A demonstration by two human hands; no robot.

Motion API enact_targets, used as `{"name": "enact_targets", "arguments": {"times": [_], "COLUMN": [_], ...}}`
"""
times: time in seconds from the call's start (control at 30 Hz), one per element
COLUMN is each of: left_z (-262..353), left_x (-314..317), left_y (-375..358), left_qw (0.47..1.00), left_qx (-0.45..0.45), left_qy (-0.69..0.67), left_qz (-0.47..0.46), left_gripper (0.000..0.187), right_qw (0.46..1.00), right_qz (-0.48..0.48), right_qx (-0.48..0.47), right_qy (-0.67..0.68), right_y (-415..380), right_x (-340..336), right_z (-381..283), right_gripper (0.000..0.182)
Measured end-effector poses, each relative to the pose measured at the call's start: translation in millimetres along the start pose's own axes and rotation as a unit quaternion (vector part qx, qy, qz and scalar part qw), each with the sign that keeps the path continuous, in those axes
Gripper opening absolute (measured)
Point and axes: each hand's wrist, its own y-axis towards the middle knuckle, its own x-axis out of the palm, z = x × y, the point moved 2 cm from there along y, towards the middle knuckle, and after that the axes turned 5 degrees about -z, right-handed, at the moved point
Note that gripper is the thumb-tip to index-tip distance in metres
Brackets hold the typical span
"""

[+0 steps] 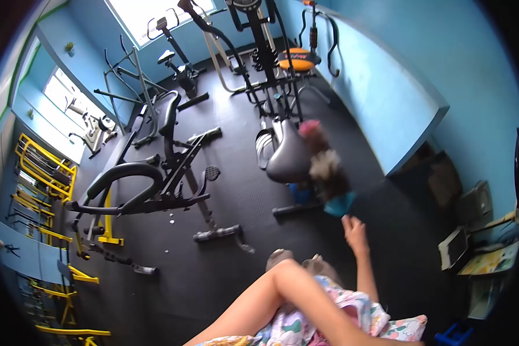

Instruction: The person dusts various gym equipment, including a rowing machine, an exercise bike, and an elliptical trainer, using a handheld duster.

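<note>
My right hand (356, 233) is closed around the near end of a fluffy duster (328, 170), its pink, brown, white and blue bands blurred by motion. The duster points away from me and overlaps the right side of the grey bike seat (289, 151) in this view. My left arm (285, 277) bends across my floral clothing (305, 311), and its hand lies out of frame. Just beyond the elbow, my shoes (318, 266) rest on the black floor mat (254, 230).
A black exercise machine (181, 173) stands at left, with an elliptical machine (259, 52) behind the seat. Farther back are an upright bike (181, 75) and an orange-seated machine (299, 59). A low blue wall (380, 98) runs along the right. Yellow frames (47, 167) show in the left mirror.
</note>
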Motion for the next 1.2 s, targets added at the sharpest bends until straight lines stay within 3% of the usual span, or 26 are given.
{"name": "enact_targets", "arguments": {"times": [0.1, 0.13, 0.17, 0.2, 0.23, 0.27, 0.3, 0.33, 0.37, 0.43, 0.5, 0.53, 0.63, 0.7, 0.83, 0.93, 1.03, 1.2], "left_z": [9, 25, 42, 68, 82, 109, 131, 145, 157, 179, 202, 210, 224, 226, 225, 223, 222, 221], "left_x": [-16, -24, -30, -39, -55, -68, -88, -107, -133, -153, -161, -165, -173, -173, -171, -176, -176, -178], "left_y": [-50, -73, -99, -123, -179, -210, -261, -313, -378, -444, -448, -449, -460, -462, -462, -471, -470, -465], "left_qw": [0.995, 0.946, 0.842, 0.825, 0.727, 0.595, 0.444, 0.337, 0.268, -0.036, -0.077, -0.069, -0.028, -0.029, -0.018, -0.049, -0.045, -0.058], "left_qx": [-0.042, -0.009, 0.031, 0.067, 0.056, 0.092, 0.175, 0.194, 0.144, -0.056, -0.150, -0.262, -0.260, -0.271, -0.293, -0.264, -0.254, -0.289], "left_qy": [0.087, 0.319, 0.528, 0.530, 0.564, 0.610, 0.650, 0.637, 0.623, 0.704, 0.710, 0.651, 0.642, 0.648, 0.645, 0.663, 0.669, 0.661], "left_qz": [0.003, 0.055, 0.107, 0.182, 0.387, 0.515, 0.591, 0.666, 0.721, 0.707, 0.684, 0.709, 0.721, 0.711, 0.706, 0.698, 0.697, 0.690], "left_gripper": [0.055, 0.042, 0.033, 0.041, 0.044, 0.036, 0.030, 0.029, 0.039, 0.047, 0.057, 0.062, 0.063, 0.064, 0.064, 0.064, 0.064, 0.063], "right_qw": [0.999, 0.999, 1.000, 0.998, 0.998, 0.995, 0.989, 0.995, 0.992, 0.994, 0.992, 0.991, 0.991, 0.992, 0.984, 0.988, 0.980, 0.976], "right_qz": [-0.048, -0.033, -0.021, -0.012, -0.010, 0.009, 0.029, 0.035, 0.012, 0.008, 0.020, 0.033, 0.048, 0.041, 0.019, 0.014, 0.008, 0.158], "right_qx": [-0.008, 0.002, 0.014, 0.046, 0.056, 0.068, 0.082, 0.039, 0.071, 0.056, 0.080, 0.109, 0.121, 0.110, 0.068, 0.016, 0.081, 0.150], "right_qy": [-0.015, -0.004, 0.010, 0.028, 0.030, 0.073, 0.116, 0.086, 0.104, 0.091, 0.094, 0.073, 0.007, -0.037, -0.161, -0.154, -0.179, -0.029], "right_y": [-13, -13, -11, -10, -10, -14, -19, -23, -35, -59, -82, -101, -134, -135, -87, -42, -25, -85], "right_x": [-4, -5, -2, 0, 4, 9, 16, 34, 40, 51, 41, 23, -6, -8, 8, 40, 37, 10], "right_z": [6, 19, 33, 48, 55, 61, 68, 90, 90, 102, 114, 107, 120, 124, 94, 81, 65, 124], "right_gripper": [0.039, 0.038, 0.037, 0.037, 0.037, 0.039, 0.040, 0.039, 0.038, 0.035, 0.034, 0.034, 0.034, 0.033, 0.032, 0.034, 0.036, 0.036]}}
